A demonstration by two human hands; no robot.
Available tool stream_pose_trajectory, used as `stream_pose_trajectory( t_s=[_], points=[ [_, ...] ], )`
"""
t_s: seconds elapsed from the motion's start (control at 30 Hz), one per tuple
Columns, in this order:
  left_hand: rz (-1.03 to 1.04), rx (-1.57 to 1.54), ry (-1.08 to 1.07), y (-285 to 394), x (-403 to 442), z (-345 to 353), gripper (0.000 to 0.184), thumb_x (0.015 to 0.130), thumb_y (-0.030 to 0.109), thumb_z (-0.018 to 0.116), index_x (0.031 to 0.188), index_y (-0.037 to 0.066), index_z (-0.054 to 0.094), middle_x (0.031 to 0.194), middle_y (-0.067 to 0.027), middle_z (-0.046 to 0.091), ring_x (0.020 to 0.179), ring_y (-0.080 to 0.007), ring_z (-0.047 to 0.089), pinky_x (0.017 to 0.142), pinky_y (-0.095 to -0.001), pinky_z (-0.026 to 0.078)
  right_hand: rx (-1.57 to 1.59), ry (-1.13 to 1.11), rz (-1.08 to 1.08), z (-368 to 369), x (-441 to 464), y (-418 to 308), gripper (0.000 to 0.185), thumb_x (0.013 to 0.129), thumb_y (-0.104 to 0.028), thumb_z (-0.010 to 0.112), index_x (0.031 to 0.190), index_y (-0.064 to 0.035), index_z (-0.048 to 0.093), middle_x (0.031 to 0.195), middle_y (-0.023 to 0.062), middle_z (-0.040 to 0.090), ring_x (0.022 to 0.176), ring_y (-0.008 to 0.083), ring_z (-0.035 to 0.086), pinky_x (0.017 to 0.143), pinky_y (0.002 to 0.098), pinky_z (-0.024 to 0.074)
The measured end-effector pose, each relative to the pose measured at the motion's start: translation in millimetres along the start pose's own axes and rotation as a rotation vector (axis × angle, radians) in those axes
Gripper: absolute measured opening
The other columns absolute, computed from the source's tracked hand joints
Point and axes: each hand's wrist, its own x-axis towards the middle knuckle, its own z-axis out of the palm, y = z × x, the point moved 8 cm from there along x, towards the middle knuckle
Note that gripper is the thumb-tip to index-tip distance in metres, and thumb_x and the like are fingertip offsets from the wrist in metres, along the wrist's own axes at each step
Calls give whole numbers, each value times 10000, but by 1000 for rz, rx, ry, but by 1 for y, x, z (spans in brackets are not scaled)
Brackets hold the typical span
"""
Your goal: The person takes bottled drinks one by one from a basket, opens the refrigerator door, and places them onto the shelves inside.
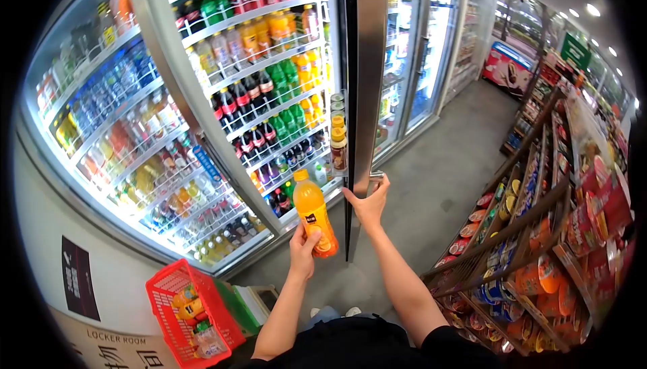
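Observation:
My left hand [303, 253] is wrapped round a bottle of orange drink [313, 214] with an orange cap and a dark label patch; the bottle is tilted slightly. At the edge of the open fridge door [367, 66], my right hand [368, 202] has its fingers at the door handle [376, 176] and its thumb against the door edge. How tightly those fingers close on the handle is partly hidden. Behind the bottle, the lit fridge shelves [266, 103] hold rows of bottles and cans, with dark cola bottles [251, 91] and green ones [286, 116] among them.
A red basket [236, 332] with several bottles in it stands at the lower left. Another fridge door, shut, is on the left [158, 39]. Along the right run slanted shelves [519, 234] of packaged food. Grey floor [431, 167] stretches between, towards a chest freezer [507, 69].

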Motion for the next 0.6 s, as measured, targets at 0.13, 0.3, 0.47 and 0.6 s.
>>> stream_pose_trajectory(
  t_s=[0.13, 0.3, 0.47, 0.6],
  points=[
    [-7, 10, -27, -10, 1, 17, 530, 906, 115, 651, 1384, -10, 458, 1240, -66, 597, 1097, -146, 583, 969, -300, 451, -283, 283, -145, -35, 3, -2, 946, 709, -221, 818, 1440, 13, 266, 1434, 252, 310, 1283, 402, 378, 1086, 459, 313],
    [-4, 39, -6, -12, 23, 10, 574, 913, 137, 668, 1415, -11, 430, 1291, -60, 571, 1146, -150, 560, 999, -301, 432, -299, 367, -665, -42, -3, -52, 655, 768, 5, 665, 1344, 26, 354, 1423, 256, 346, 1305, 436, 364, 1109, 487, 278],
    [45, 81, 2, 14, 87, 1, 558, 948, 179, 639, 1430, 5, 417, 1286, -52, 568, 1131, -135, 559, 965, -280, 446, 130, -274, -353, 41, 27, -52, 391, 847, -63, 662, 1214, 13, 549, 1117, 141, 613, 1057, 263, 592, 894, 365, 475],
    [85, 66, 6, 48, 131, -6, 525, 970, 189, 611, 1424, 7, 421, 1267, -52, 575, 1112, -121, 561, 956, -267, 447, 554, -739, 86, 140, 24, -34, 432, 936, -148, 641, 1306, 23, 500, 1162, 113, 616, 1090, 152, 579, 927, 291, 469]
  ],
)
